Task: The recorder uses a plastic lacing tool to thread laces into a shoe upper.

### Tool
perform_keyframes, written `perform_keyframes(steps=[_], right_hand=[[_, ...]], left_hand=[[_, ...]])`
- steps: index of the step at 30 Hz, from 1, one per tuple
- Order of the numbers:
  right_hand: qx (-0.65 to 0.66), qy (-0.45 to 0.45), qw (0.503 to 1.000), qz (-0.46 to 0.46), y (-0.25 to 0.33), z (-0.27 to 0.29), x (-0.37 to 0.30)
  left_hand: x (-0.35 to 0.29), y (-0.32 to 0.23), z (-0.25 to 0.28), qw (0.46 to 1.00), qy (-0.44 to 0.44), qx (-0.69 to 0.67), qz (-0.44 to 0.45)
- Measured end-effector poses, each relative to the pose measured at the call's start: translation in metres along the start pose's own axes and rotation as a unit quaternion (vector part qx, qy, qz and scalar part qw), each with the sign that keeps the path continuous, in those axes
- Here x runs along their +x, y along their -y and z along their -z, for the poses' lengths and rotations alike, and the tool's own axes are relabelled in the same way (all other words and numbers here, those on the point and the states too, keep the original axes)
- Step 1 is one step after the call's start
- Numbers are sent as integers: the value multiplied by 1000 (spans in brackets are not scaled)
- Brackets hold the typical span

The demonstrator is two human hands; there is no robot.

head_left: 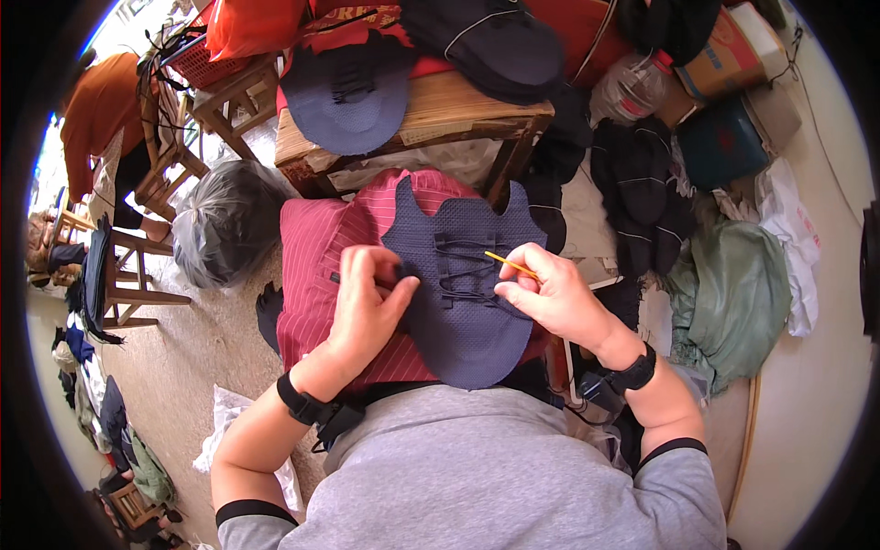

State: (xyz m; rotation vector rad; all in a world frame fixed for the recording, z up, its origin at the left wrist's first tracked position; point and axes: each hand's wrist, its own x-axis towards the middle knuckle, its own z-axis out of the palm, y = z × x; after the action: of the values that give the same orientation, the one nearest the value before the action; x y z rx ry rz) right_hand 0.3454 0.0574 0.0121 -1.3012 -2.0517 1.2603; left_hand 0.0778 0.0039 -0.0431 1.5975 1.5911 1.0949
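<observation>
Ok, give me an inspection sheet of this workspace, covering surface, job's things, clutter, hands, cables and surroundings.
Surface: red striped cushion on the person's lap.
Job's things: dark blue shoe upper with lacing lies on the cushion; thin yellow stick over it.
Clutter: another blue upper and black pieces on the wooden bench; black pile, bags and a cardboard box nearby.
Hands: left hand pinches the upper's edge; right hand holds the stick.
Cables: thin cable along the floor at right.
Surroundings: wooden stools, a grey plastic bag, a person in orange at left.
</observation>
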Motion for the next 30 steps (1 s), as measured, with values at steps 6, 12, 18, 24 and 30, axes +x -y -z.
perform_keyframes(steps=[6,12,18,24,30], right_hand=[[-63,-3,994,89,3,-12,1],[-153,29,959,235,-17,-14,8],[-56,1,995,84,-16,-4,7],[-9,-21,999,49,-13,8,4],[-96,56,991,77,-15,16,7]], left_hand=[[9,0,-4,998,-10,0,58],[8,-12,11,993,73,-19,90],[3,-10,7,998,21,55,30],[3,-30,22,935,55,202,-284],[3,-29,16,893,216,220,-327]])
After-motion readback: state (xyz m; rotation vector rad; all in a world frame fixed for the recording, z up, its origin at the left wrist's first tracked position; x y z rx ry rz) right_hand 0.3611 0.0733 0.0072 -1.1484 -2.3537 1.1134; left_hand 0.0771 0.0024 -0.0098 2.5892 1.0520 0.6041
